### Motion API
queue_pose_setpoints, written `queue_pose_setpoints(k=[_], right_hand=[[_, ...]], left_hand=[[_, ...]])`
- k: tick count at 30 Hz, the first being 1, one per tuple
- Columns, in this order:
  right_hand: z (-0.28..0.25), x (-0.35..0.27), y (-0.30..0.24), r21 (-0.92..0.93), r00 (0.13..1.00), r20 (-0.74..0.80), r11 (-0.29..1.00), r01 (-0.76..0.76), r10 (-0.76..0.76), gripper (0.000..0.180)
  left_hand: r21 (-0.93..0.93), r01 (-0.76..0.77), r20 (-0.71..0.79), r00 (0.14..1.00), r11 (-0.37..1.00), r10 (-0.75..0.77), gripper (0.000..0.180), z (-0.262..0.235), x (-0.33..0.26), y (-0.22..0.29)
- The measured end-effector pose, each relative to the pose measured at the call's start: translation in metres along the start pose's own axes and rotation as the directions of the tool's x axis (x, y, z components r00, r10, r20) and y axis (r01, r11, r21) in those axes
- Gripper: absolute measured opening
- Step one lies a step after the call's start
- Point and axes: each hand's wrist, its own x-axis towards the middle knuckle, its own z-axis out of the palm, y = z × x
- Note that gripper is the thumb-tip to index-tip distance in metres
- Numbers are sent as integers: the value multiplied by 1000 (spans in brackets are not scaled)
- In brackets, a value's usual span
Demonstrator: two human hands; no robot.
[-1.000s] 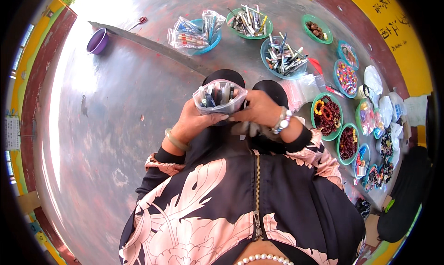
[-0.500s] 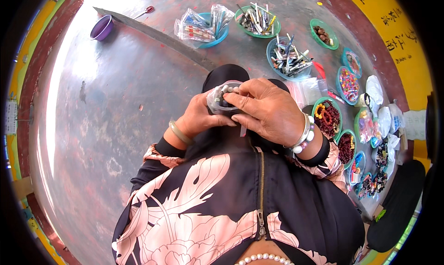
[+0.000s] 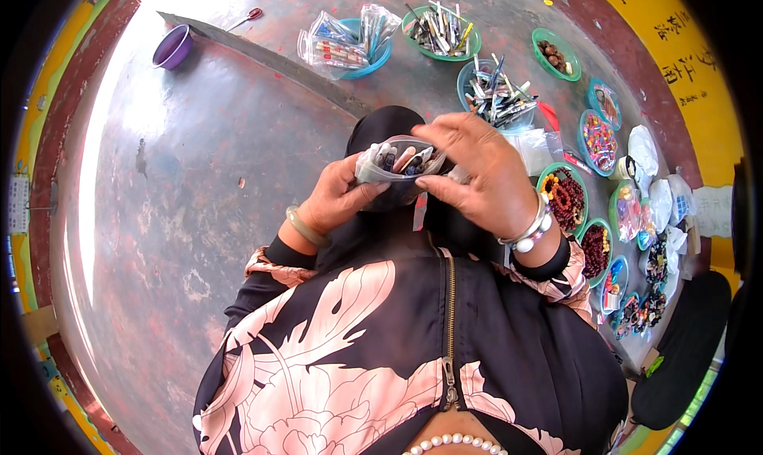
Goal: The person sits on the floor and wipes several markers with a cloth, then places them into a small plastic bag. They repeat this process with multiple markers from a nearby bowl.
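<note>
Basically, L hand [image 3: 334, 194] grips pen bag [image 3: 401, 167] at left, R hand [image 3: 485, 173] part-open, prob touching at right.

To your upper right, black brush-style Chinese characters [image 3: 668, 72] stand in columns on the yellow wall [image 3: 682, 42], some large, some small. At your far left, a white sheet [image 3: 20, 205] bears lines too small to read; the pale panel [image 3: 715, 212] at right shows faint, illegible marks.

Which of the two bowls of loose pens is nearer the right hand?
The blue bowl of loose pens, just beyond the right hand; the green pen bowl sits farther off.
</note>
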Motion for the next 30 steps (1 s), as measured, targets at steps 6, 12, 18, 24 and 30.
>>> queue_pose_setpoints(k=[6, 12, 18, 24, 30], right_hand=[[10, -10, 34, 288, 937, 258, 907, -306, 234, 63], [35, -18, 28, 747, 805, 474, 321, -583, 357, 26], [34, -16, 20, 658, 862, 370, 557, -507, 348, 36], [13, -12, 12, 170, 991, 124, 985, 36, -57, 66], [12, -8, -4, -46, 992, 111, 997, 64, -58, 67]], left_hand=[[-90, 69, 47, 997, 994, -65, 31, -8, -8, -6], [-356, 103, 30, 995, 929, -99, 41, -1, -7, 16], [-120, 91, -92, 990, 989, -103, 46, 7, -3, 13], [-107, -27, -198, 980, 994, 5, 41, 5, -6, 0], [-174, 11, -172, 984, 985, -41, 42, 5, -5, 6]])
